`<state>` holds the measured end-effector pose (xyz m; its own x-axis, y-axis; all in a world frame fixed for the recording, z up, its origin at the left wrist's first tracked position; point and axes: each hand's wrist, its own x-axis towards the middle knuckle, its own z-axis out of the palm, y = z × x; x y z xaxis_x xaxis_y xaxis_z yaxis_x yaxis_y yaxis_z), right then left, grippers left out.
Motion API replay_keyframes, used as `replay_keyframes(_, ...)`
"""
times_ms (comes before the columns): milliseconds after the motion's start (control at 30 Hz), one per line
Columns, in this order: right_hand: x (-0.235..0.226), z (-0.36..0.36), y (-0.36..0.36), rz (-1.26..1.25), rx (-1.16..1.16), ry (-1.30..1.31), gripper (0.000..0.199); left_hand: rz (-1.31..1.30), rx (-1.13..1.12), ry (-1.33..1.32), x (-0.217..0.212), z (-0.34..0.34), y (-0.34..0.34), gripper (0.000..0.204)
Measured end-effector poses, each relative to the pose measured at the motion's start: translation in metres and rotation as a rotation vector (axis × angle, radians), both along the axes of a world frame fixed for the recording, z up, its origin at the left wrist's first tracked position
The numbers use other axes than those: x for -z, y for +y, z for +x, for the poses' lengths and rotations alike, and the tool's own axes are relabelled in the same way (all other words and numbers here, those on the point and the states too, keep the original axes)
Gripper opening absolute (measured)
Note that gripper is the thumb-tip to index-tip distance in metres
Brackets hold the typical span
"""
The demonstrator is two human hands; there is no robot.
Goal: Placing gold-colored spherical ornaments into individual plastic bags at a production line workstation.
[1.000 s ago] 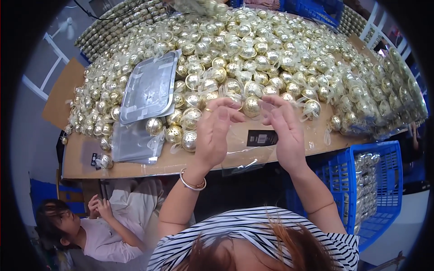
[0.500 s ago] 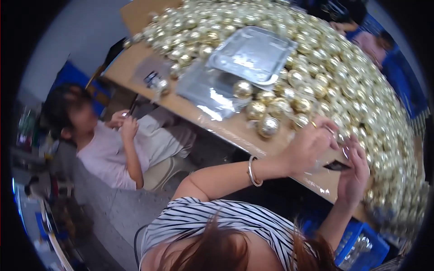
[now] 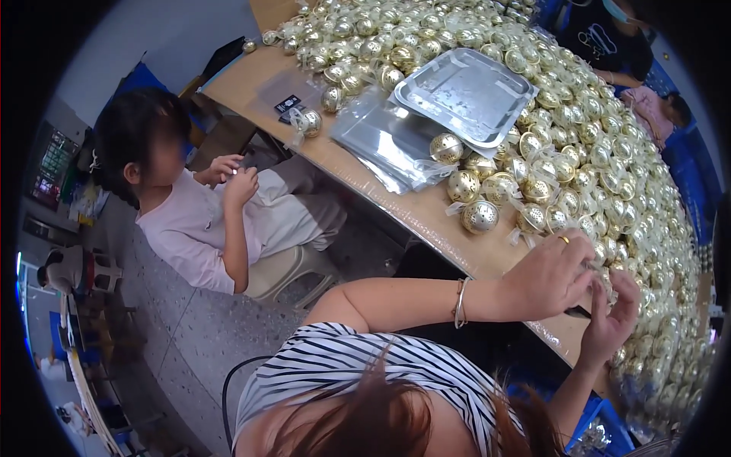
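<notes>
My left hand (image 3: 550, 276), with a ring and a bangle on the wrist, is over the front edge of the table. Its fingers are closed in a pinch. Facing it from the right is my right hand (image 3: 611, 314), with thumb and fingers curled together, and the fingertips of both hands meet. What they hold between them is mostly hidden and too small to name. Just beyond my hands lie perforated gold balls with pale ribbons; the closest loose one is a gold ball (image 3: 480, 217) left of my left hand.
A large heap of gold balls (image 3: 643, 206) covers the far and right side of the table (image 3: 365, 164). On it lie a metal tray (image 3: 464, 95) and clear plastic bags (image 3: 381, 141). A person in pink (image 3: 202, 221) sits at left. A blue crate (image 3: 601, 426) stands below right.
My hands have drawn together; they were apart with something clear and shiny between them. My view has shifted, so the table appears farther right and lower. The seated person's hands stay close together.
</notes>
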<state>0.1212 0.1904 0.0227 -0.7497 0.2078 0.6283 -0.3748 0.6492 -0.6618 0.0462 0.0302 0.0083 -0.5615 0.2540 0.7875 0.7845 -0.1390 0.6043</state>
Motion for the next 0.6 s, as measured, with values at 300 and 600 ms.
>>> replay_keyframes(300, -0.023, 0.001, -0.025, 0.280, 0.179, -0.136, 0.012, 0.023, 0.135, -0.229, 0.006, 0.000, 0.011, 0.017)
replay_keyframes(600, -0.011, -0.005, -0.018, 0.152, 0.016, -0.017, 0.013, 0.009, 0.098, -0.157, -0.002, -0.003, 0.001, 0.014)
